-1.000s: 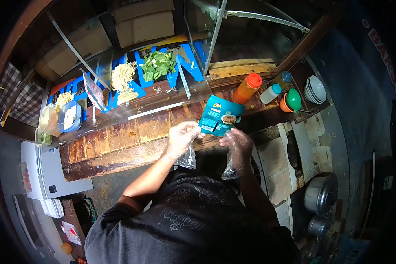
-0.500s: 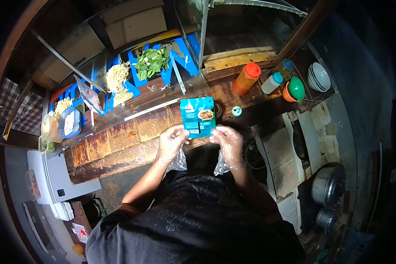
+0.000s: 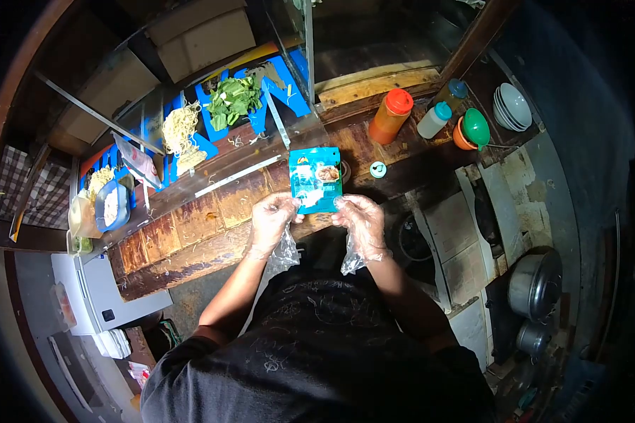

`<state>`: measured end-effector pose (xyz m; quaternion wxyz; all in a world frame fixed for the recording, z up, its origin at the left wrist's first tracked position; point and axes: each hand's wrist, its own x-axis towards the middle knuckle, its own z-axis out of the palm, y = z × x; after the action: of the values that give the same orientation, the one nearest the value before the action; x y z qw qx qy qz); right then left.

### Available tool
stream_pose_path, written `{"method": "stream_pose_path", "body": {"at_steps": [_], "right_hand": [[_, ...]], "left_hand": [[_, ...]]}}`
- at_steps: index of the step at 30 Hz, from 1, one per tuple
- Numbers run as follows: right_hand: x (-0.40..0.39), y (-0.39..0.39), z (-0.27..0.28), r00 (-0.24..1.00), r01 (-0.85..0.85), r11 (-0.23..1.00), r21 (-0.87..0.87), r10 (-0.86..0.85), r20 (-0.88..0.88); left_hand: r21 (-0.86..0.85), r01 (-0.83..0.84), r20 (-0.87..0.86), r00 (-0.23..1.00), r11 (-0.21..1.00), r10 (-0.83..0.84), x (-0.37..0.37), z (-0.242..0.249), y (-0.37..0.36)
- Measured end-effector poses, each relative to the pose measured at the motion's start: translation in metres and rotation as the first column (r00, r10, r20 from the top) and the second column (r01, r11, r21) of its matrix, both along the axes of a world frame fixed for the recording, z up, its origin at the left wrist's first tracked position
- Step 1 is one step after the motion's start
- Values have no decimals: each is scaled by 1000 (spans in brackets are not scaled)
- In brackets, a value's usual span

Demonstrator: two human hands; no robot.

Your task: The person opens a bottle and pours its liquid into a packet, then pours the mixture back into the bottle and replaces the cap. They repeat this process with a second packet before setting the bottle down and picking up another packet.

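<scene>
A teal pouch (image 3: 315, 185) with a food picture is held upright at the near edge of the wooden counter. My left hand (image 3: 271, 222), in a clear plastic glove, pinches its lower left corner. The lower right corner is pinched by my right hand (image 3: 363, 224), gloved the same way. Loose plastic hangs from both wrists. Just right of the pouch, a small white and green round item (image 3: 378, 169) lies on the wood.
Noodles (image 3: 180, 128), leafy greens (image 3: 233, 102) and a blue tub (image 3: 112, 206) sit behind the counter (image 3: 197, 211). An orange bottle (image 3: 390, 118), a white bottle (image 3: 434, 121), green bowl (image 3: 475, 129) and white bowls (image 3: 511, 107) stand right. Pots (image 3: 534, 285) are lower right.
The pouch has tilted a little, so glare now covers part of its print. Both hands still grip it. The camera view has shifted slightly.
</scene>
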<state>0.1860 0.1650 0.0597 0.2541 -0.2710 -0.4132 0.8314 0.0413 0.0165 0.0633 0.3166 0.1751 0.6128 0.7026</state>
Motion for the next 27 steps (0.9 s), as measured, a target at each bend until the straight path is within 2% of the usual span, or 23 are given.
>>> {"method": "stream_pose_path", "body": {"at_steps": [5, 8, 23, 27], "right_hand": [[3, -1, 9, 999, -20, 997, -76, 23, 33], [2, -1, 12, 997, -31, 994, -105, 39, 74], [1, -8, 9, 989, -40, 987, -154, 62, 136], [2, -10, 7, 988, -49, 984, -169, 73, 137]], "left_hand": [[-32, -8, -9, 1000, 999, 8, 5, 5, -3], [11, -29, -19, 999, 1000, 30, 6, 3, -5], [46, -19, -41, 999, 999, 21, 11, -1, -16], [32, -19, -2, 1000, 999, 19, 13, 3, -19]]}}
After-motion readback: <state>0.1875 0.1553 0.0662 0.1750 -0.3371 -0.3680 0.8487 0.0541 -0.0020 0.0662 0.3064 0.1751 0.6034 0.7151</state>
